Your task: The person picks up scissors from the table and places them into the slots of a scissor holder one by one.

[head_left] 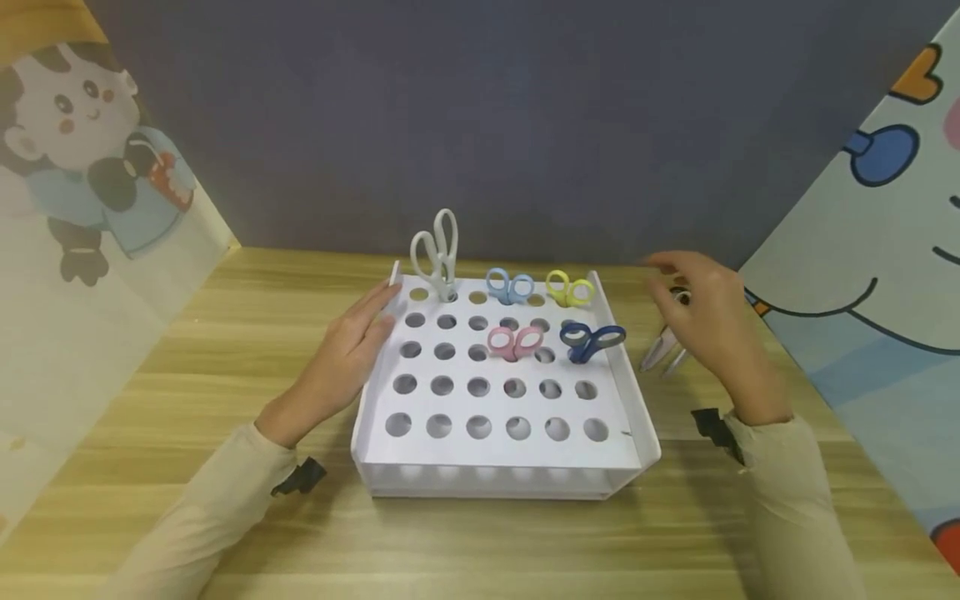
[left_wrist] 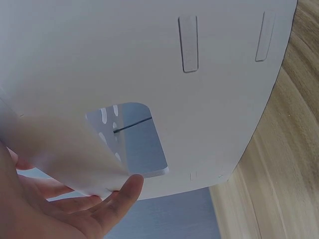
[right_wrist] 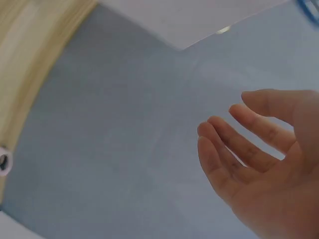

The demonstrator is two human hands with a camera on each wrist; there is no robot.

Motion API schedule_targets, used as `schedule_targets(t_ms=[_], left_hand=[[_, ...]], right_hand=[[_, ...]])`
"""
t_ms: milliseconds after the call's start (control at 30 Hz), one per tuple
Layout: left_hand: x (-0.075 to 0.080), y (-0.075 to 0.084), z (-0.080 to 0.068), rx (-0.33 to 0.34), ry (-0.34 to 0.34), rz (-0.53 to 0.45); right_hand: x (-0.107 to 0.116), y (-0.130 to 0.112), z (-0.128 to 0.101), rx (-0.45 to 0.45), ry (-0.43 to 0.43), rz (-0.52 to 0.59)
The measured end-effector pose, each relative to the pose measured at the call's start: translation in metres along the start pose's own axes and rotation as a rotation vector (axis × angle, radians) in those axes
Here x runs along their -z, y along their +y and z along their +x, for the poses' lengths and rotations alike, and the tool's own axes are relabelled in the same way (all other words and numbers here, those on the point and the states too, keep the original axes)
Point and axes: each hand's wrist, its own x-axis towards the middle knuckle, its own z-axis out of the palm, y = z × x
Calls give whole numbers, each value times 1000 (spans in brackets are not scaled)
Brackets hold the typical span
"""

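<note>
A white rack (head_left: 480, 450) with rows of round holes stands on the table. My left hand (head_left: 337, 358) rests against its left side panel (left_wrist: 224, 119), the thumb near a cutout in that panel. My right hand (head_left: 708, 325) hovers right of the rack with nothing in it, fingers loosely bent. Partly hidden beneath it, pale pink scissors (head_left: 660, 348) lie on the table. Handles up in the rack's holes stand light grey scissors (head_left: 442, 265), light blue scissors (head_left: 510, 287), yellow scissors (head_left: 568, 290), pink scissors (head_left: 515, 342) and dark blue scissors (head_left: 591, 342).
The wood-patterned table (head_left: 480, 550) runs back to a dark grey-blue wall (head_left: 480, 125). Cartoon-printed panels bound it, one on the left (head_left: 97, 225) and another on the right (head_left: 885, 250).
</note>
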Motion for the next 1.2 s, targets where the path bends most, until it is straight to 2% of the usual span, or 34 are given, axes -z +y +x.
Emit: schedule_targets(t_ms=[167, 433, 767, 967, 1067, 1200], left_hand=[[1, 2, 0, 5, -11, -15], [0, 2, 1, 12, -12, 4], [1, 2, 1, 18, -12, 6], [2, 2, 1, 16, -9, 9], [2, 2, 1, 11, -5, 11], [2, 2, 1, 5, -3, 13]], right_hand=[[0, 23, -2, -100, -55, 27], [-11, 59, -8, -217, -143, -14], [-26, 112, -24, -270, -157, -29], [-29, 137, -36, -307, -231, -80], [-29, 147, -41, -346, -315, -128], [-29, 159, -46, -433, -594, -129]])
